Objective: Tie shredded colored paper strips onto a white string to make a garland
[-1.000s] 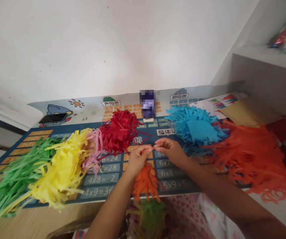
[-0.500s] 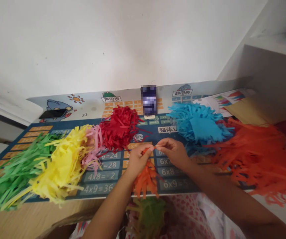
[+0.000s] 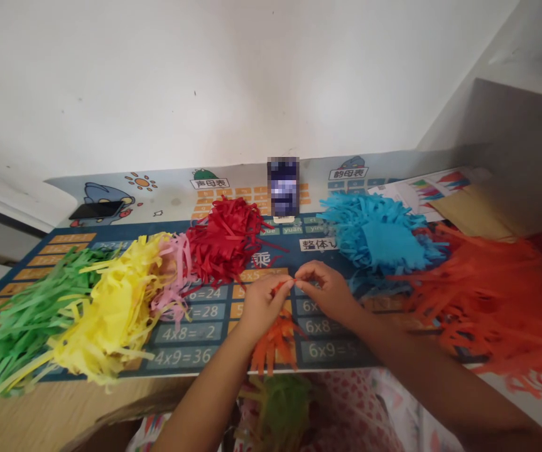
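My left hand (image 3: 264, 302) is closed on the top of a small orange paper tassel (image 3: 276, 342), whose strips hang below the fingers over the mat. My right hand (image 3: 325, 287) pinches at the tip of the same orange paper, thumb and forefinger together. The fingertips of both hands almost meet above the middle of the mat. Just behind my left hand lies a red fringed paper pile (image 3: 228, 238). A blue fringed pile (image 3: 384, 235) sits behind and to the right of my right hand.
Green (image 3: 30, 314), yellow (image 3: 115, 307) and pink (image 3: 176, 270) fringed paper lie at the left. A large orange-red pile (image 3: 501, 289) covers the right. A phone (image 3: 284, 187) stands against the wall; a dark phone (image 3: 96, 210) lies back left. Beside the blue pile is an envelope (image 3: 473, 210).
The view has shifted slightly. Both hands stay at the orange tassel, with only small finger movement.
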The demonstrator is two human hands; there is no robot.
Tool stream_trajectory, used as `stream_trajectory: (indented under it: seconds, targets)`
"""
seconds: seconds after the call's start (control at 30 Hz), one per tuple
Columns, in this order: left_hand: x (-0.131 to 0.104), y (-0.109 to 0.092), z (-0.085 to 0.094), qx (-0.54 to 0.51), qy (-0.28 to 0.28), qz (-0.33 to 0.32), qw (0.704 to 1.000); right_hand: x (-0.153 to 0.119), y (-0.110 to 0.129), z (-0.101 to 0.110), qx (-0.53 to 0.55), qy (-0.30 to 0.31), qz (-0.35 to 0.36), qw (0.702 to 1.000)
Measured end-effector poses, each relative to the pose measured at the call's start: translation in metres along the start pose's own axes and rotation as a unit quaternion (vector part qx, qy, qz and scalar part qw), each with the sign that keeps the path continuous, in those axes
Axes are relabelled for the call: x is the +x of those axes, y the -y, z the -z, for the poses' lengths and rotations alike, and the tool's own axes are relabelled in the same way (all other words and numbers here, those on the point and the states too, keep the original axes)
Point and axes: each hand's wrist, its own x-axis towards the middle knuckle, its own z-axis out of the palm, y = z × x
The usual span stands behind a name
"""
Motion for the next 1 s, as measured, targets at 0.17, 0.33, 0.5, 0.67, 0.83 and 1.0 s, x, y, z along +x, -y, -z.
stream_trajectory:
  seconds: [0.17,0.33,0.5,0.67,0.83,1.0]
  targets:
    - [0.0,-0.001,0.0,0.025,0.018,-0.005,1.0,0.004,0.0,0.007,-0.022,0.032,-0.001,0.999]
    - [0.001,-0.003,0.0,0.044,0.041,-0.012,0.998,0.004,-0.002,0.01,-0.052,0.05,0.035,0.997]
    - [-0.002,-0.003,-0.002,0.066,0.04,-0.005,0.997,0.004,-0.004,0.01,-0.087,0.062,0.093,0.99]
    - [-0.004,-0.004,-0.004,0.056,0.043,0.036,0.997,0.003,-0.004,0.01,-0.096,0.068,0.112,0.987]
    - [-0.001,-0.003,-0.004,0.007,0.045,0.029,0.999,0.006,-0.001,0.01,-0.045,0.076,0.081,0.993]
    - [0.001,-0.004,-0.003,-0.016,0.038,0.031,0.999,0.01,-0.001,0.013,0.019,0.056,-0.006,0.998]
